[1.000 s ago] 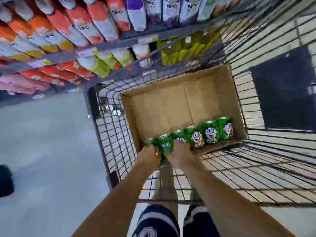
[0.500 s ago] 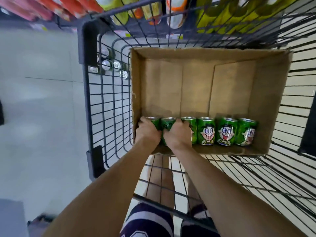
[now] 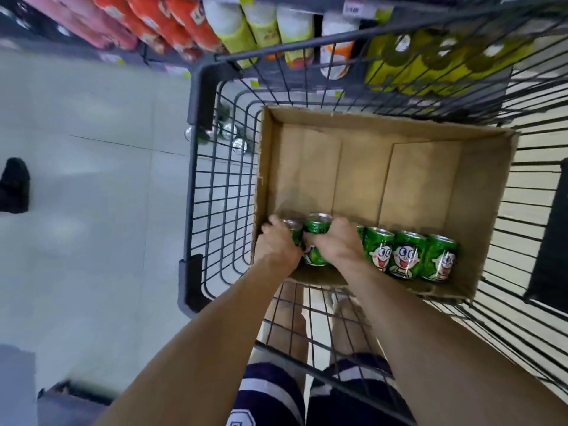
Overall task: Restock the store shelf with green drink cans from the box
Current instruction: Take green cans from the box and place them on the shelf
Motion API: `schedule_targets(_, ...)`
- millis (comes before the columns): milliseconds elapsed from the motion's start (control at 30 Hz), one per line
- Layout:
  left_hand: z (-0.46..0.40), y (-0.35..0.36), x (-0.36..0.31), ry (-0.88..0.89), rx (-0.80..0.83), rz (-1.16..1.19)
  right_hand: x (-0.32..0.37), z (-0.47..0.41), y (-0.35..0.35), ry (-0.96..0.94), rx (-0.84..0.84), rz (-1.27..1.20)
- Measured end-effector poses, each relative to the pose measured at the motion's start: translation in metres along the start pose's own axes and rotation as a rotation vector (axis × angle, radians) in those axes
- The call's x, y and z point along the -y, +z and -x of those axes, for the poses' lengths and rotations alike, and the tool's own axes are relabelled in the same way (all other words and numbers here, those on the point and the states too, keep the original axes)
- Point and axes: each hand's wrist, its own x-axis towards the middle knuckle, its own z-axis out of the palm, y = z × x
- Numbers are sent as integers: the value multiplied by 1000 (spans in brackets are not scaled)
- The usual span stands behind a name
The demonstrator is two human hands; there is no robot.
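— Step in hand?
— Picking up, by the look of it; left hand (image 3: 278,245) curled round the end green drink can (image 3: 294,233) in the near left corner of the shallow brown cardboard box (image 3: 399,179); right hand (image 3: 338,242) wrapped over the next green can (image 3: 316,238), just beside the left grip and seemingly raised a little above its neighbours; both grips clamped, fingers closed on metal.
— Anything past the right grip?
— Three more green cans with a cartoon face (image 3: 402,255), upright in one row against the near wall, touching side by side; one further can mostly hidden under the right hand; the rest of the box floor bare.
— Next move?
— Probably lifting both cans straight up over the cardboard wall and clear of the dark wire trolley (image 3: 215,186), then carrying them to the shelf; hard to tell from here which shelf.
— Look of the cans?
— Short, silver-topped, glossy green; likely slick, so a firm hold needed.
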Motion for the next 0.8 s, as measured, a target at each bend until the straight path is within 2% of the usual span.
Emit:
schedule_targets(267, 77, -69, -16, 142, -163, 268, 36, 69, -78, -211, -156, -52)
schedule_targets(500, 160, -125, -15, 272, -401, 583, 68, 154, -133, -480, -253, -74)
schedule_targets(800, 256, -213, 24, 320, -732, 907, 139, 271, -175, -832, -288, 34)
